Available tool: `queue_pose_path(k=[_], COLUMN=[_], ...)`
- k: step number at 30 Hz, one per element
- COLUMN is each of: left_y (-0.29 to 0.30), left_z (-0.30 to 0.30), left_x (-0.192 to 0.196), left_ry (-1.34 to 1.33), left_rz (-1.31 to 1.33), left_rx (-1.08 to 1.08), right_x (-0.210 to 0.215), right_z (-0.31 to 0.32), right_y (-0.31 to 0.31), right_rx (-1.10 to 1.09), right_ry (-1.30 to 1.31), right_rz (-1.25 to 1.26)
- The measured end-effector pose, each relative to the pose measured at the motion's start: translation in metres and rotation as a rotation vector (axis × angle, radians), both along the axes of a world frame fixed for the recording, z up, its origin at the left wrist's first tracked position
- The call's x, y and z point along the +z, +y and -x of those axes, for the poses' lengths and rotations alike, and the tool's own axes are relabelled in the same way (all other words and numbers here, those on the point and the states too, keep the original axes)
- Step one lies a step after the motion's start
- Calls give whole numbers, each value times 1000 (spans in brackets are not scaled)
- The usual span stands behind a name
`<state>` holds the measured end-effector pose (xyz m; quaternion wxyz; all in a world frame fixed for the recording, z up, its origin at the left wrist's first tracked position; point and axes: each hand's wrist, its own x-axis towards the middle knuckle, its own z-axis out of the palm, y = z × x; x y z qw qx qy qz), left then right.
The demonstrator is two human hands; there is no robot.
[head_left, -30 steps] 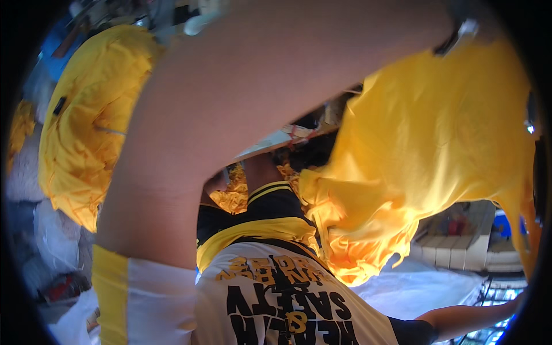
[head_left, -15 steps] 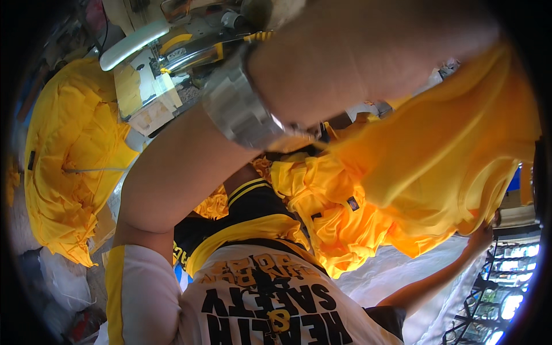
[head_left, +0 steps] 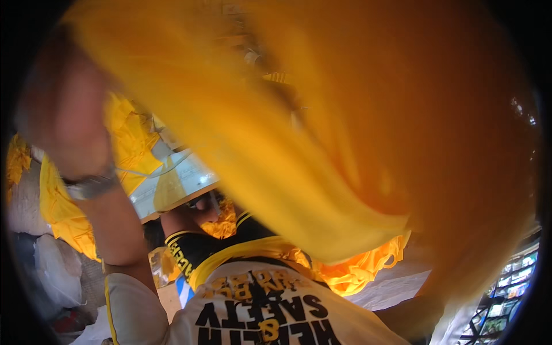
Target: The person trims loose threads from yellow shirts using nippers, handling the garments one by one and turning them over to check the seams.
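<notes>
A large yellow cloth (head_left: 247,132), apparently a garment, is spread up in front of me and fills most of the view, smeared by motion. At the upper left my left hand (head_left: 77,115) is raised at the cloth's corner and looks closed on it, though the fingers are dark and blurred. A metal watch (head_left: 92,187) circles that wrist. My right forearm (head_left: 405,315) reaches up at the lower right; the cloth covers my right hand, so its fingers are hidden. More yellow garments (head_left: 365,264) lie bunched below the raised cloth, beside my lap.
A pale tabletop (head_left: 175,181) stands beyond my knees, mostly behind the cloth. Left of it hangs a heap of yellow garments (head_left: 63,210). A clear plastic bag (head_left: 57,270) sits at the lower left. A dark metal grille (head_left: 503,296) edges the lower right.
My left hand has swung from the upper right to the upper left, drawing the yellow cloth across the view. The cloth now hides my right hand and most of the tabletop.
</notes>
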<state>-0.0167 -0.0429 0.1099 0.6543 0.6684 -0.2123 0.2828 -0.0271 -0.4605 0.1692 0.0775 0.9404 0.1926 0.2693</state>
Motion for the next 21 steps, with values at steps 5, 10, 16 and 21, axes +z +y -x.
queue_pose_path(k=[5,10,16,21], left_y=[95,148,193,122], left_z=[57,74,111,6], left_x=[21,13,70,126], left_ry=[209,213,-176,-330], left_rz=[-28,17,-16,-4], left_rx=[257,318,506,395], right_x=[-22,-10,0,21], right_z=[-71,-82,-96,-86], right_y=[-7,-29,-111,-193], right_rx=[436,789,679,-19], right_ry=[248,630,310,-179], right_rz=[-399,-1278,-1519,-873])
